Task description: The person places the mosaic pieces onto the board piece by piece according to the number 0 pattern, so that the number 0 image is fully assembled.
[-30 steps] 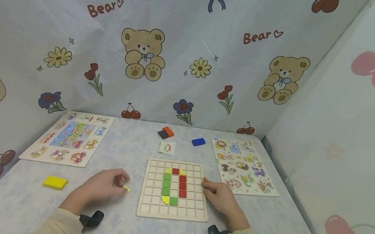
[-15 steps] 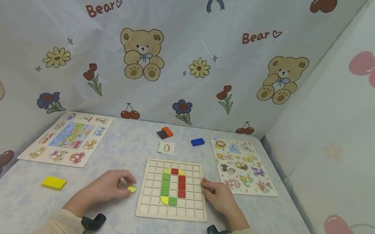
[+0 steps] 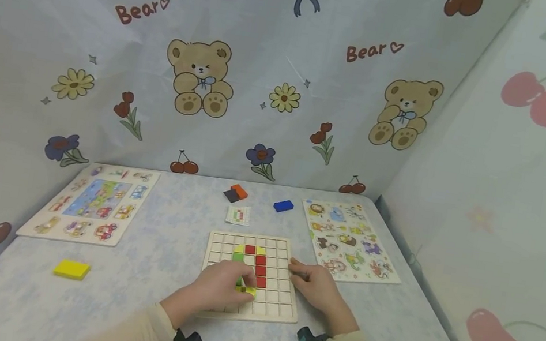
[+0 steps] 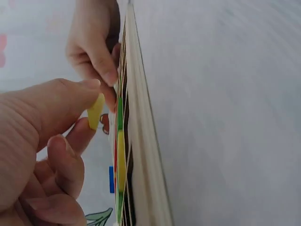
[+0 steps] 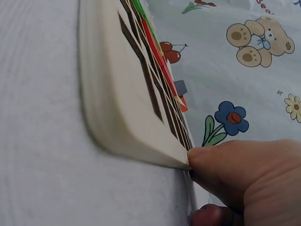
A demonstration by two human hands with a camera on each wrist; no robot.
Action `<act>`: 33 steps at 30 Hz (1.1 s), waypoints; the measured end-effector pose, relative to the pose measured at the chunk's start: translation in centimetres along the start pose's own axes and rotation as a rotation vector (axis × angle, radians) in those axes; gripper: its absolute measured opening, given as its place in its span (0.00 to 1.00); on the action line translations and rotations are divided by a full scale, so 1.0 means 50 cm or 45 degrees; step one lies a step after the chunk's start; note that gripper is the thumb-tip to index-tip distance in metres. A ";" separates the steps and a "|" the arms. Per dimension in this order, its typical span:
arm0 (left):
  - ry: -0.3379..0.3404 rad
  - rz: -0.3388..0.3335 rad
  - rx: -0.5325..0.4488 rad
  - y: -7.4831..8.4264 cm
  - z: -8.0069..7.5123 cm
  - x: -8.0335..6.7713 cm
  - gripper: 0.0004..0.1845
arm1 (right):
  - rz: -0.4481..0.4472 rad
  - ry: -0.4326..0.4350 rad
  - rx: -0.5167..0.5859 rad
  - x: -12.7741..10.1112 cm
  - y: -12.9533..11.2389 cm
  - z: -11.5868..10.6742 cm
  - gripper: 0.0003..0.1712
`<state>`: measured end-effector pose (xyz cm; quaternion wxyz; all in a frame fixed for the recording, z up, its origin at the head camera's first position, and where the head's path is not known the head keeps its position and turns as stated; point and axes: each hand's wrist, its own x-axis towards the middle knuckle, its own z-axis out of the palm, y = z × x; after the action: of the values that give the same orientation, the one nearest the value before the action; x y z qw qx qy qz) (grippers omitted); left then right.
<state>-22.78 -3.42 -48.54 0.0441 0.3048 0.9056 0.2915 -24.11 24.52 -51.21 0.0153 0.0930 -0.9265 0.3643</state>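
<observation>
Above the lower part of a wooden grid board (image 3: 281, 300), my left hand (image 3: 221, 287) pinches a small yellow tile (image 4: 95, 112) between thumb and finger. The left wrist view has that tile just apart from the board's face. Red tiles (image 3: 260, 270), green tiles (image 3: 238, 257) and yellow tiles (image 3: 260, 251) lie in the grid as a ring, its lower left partly hidden by my left hand. My right hand (image 3: 316, 288) grips the board's right edge, with the thumb (image 5: 211, 160) against the rim in the right wrist view.
A yellow block (image 3: 71, 269) lies at the left. Behind the board are a small pattern card (image 3: 238, 215), a black piece (image 3: 231, 195), an orange piece (image 3: 240, 191) and a blue block (image 3: 284, 206). Picture puzzle boards stand on the left (image 3: 90, 206) and right (image 3: 349, 242).
My left hand has carried the yellow tile rightward from beside the board to over its lower part. My right hand stays at the board's right edge. The head view has shifted slightly.
</observation>
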 end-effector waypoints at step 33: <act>0.011 -0.126 -0.077 0.005 0.009 0.016 0.03 | -0.045 -0.021 0.040 0.006 -0.011 0.017 0.16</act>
<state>-23.19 -2.56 -48.71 0.0637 0.2571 0.9105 0.3176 -24.26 23.53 -51.43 0.0127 0.1127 -0.9190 0.3776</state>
